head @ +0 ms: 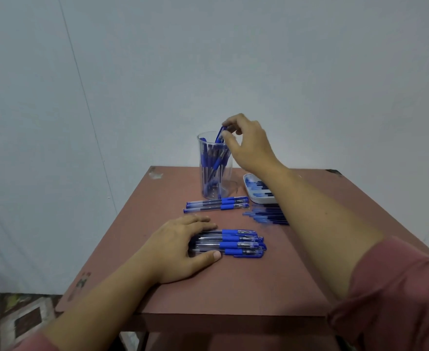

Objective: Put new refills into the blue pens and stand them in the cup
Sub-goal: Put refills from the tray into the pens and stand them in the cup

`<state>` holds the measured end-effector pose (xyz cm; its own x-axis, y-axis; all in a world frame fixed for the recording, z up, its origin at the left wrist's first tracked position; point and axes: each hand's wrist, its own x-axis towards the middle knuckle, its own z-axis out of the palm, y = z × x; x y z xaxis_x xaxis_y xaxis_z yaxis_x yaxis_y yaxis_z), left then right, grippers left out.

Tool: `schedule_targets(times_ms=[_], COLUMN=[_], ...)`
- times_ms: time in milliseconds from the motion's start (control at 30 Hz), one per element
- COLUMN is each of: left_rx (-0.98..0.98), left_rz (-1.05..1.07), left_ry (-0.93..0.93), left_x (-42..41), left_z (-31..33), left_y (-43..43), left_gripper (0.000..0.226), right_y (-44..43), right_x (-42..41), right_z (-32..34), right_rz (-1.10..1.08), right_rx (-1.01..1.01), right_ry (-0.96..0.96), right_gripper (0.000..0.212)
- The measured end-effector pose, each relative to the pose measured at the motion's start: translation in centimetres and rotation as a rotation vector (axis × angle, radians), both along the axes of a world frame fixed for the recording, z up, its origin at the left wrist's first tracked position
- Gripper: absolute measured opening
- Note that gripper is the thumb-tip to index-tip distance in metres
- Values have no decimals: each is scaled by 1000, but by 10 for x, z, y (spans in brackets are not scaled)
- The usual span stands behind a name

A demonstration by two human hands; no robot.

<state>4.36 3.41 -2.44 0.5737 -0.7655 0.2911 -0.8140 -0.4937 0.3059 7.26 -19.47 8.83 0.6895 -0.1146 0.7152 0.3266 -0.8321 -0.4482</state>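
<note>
1. Head view shows the right hand [246,145] above the clear cup [214,173]. Its thumb and fingertips pinch the top end of a blue pen [219,134], which stands partly inside among other pens.
2. The left hand [180,247] lies flat and relaxed on a pile of pens [241,243], nearer to the person. It presses them but does not grip.
3. Between the two hands, two pens [217,205] lie side by side just in front of the cup. Under the right forearm are loose refills [269,215] and a white tray [252,193].
4. The risk, as I judge it: the cup is tall, narrow and rather full, so the wrist could knock its rim and tip it. If the left hand lifts, the pile may roll toward the table [233,287] edge.
</note>
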Motion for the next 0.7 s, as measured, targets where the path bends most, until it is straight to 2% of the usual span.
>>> schedule_targets(times_ms=[133,267,400,500,600,700], left_rx=[-5,-5,-3,-16,-33,-33], left_rz=[-3,-5,-5,-9,-11,-9], left_ry=[4,2,8,7,6,4], left_x=[2,3,4,4,4,4], left_z=[-1,-1,-1,-2,-3,-3], left_y=[0,0,0,0,-1,-1], left_gripper=[68,68,70,70,69,70], right_y=[-2,-4,-7,-13,-24,-29], right_x=[3,3,-8,-29,-45,-48], right_z=[-15,-23,-27,-39,-59,-74], right_rz=[-68,-94,-92,-53,28,20], right_rx=[-167,-241,-205,-117,-183,-371], right_ry=[101,100,37,-4,185,426], right_gripper=[36,44,51,44,25,22])
